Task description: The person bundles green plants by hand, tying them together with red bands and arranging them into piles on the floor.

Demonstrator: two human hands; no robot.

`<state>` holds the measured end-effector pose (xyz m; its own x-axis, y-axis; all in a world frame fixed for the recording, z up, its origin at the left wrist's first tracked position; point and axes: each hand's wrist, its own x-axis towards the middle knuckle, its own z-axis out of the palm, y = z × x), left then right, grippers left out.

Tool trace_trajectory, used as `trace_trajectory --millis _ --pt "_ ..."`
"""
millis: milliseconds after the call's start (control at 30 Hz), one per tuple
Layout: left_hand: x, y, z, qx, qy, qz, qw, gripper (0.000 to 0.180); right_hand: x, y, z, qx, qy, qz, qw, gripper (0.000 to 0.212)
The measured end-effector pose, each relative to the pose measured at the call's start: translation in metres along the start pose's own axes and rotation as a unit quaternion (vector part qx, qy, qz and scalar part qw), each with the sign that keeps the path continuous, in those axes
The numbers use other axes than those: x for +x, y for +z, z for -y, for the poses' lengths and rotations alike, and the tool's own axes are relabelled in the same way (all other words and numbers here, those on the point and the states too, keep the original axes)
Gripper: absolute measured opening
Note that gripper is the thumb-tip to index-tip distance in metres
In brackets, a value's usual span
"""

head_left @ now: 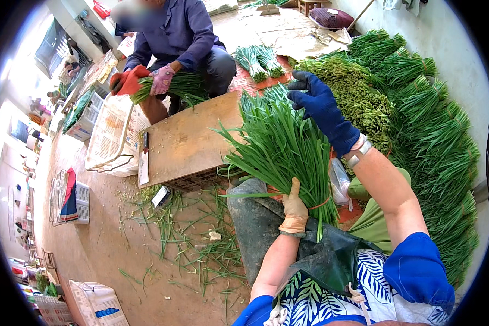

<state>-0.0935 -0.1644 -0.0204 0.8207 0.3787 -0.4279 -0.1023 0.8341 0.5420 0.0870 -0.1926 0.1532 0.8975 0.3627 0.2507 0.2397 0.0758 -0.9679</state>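
Note:
A thick bunch of garlic chives (280,146) rests across my lap, its leaves fanning away from me. My left hand (295,209), in a pale orange glove, grips the bunch near its tied end, thumb up along the stems. A red band (319,204) circles the stalks just right of that hand. Above the right side of the leaves is my right hand (321,106) in a dark blue knit glove, its fingers apart and holding nothing. Under the bunch, a dark green apron (326,263) covers my lap.
A wooden board (193,136) with a knife (144,157) on its left edge stands ahead. Beyond it, a co-worker (182,38) holds greens. Tied bundles (434,130) line the right wall. White crates (111,133) stand left; loose leaves (201,244) litter the floor.

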Motion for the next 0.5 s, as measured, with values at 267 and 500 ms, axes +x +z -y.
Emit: trace_trajectory --millis 267,500 --pt "0.011 -0.018 0.014 0.089 0.044 0.014 0.995 0.053 0.028 0.001 -0.011 -0.130 -0.116 0.012 0.985 0.024" --pt "0.005 -0.005 0.004 -0.045 -0.015 0.025 0.999 0.041 -0.028 -0.015 -0.010 -0.168 -0.184 0.243 0.938 0.018"
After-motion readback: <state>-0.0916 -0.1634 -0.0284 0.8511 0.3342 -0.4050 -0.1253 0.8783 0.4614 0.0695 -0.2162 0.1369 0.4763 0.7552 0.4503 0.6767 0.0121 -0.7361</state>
